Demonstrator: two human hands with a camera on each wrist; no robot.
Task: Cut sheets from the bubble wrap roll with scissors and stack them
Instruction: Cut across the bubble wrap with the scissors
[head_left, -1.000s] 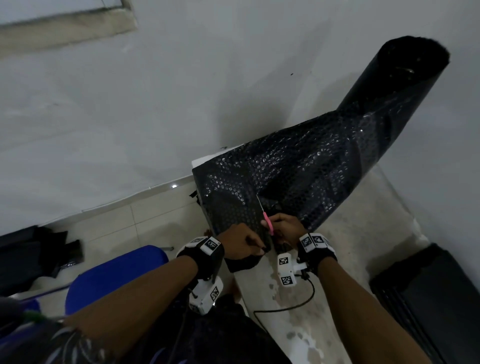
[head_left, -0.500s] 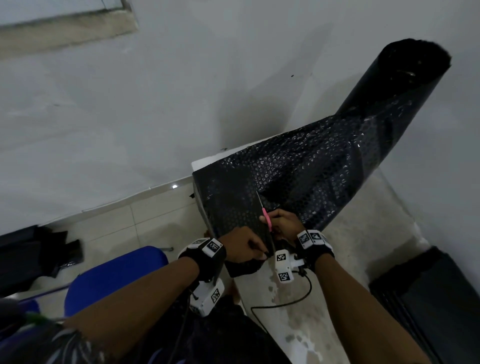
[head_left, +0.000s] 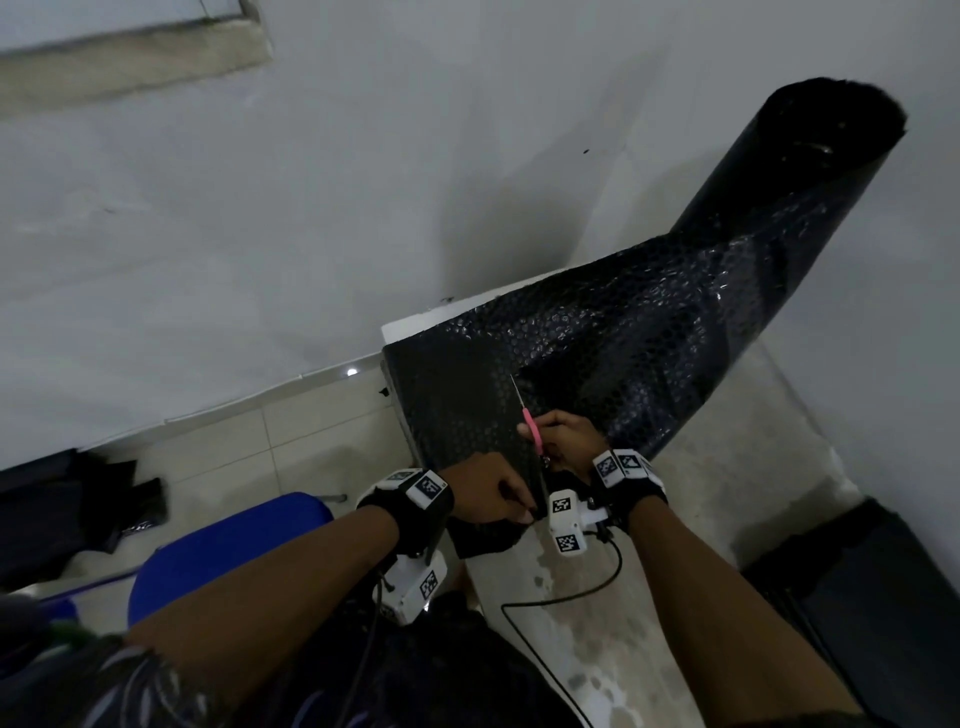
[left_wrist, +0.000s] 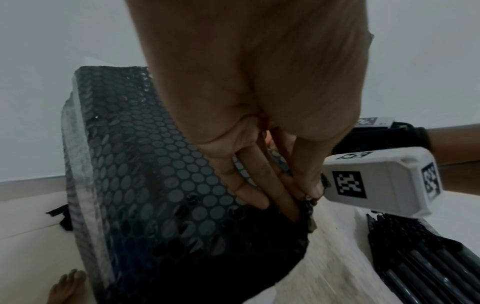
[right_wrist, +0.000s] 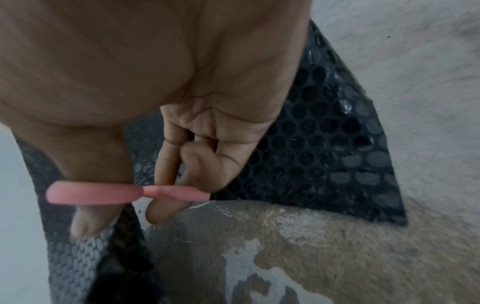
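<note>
1. Head view shows the bubble wrap roll (head_left: 810, 208) standing against the wall, and its loose sheet (head_left: 571, 364) lies across the table (head_left: 753, 493) so it can be cut flat.
2. Left hand (head_left: 491, 493) pinches the near edge of the sheet, probably to keep it tight.
3. Right hand (head_left: 566, 436) has thumb and fingers in the pink handles of the scissors (head_left: 530, 423), and the blades point along the cut.

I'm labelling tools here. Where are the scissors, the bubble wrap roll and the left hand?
scissors (head_left: 533, 431): head view, on the pink handle.
bubble wrap roll (head_left: 810, 171): head view, on the rolled upright part.
left hand (head_left: 488, 493): head view, on the back of the hand.
</note>
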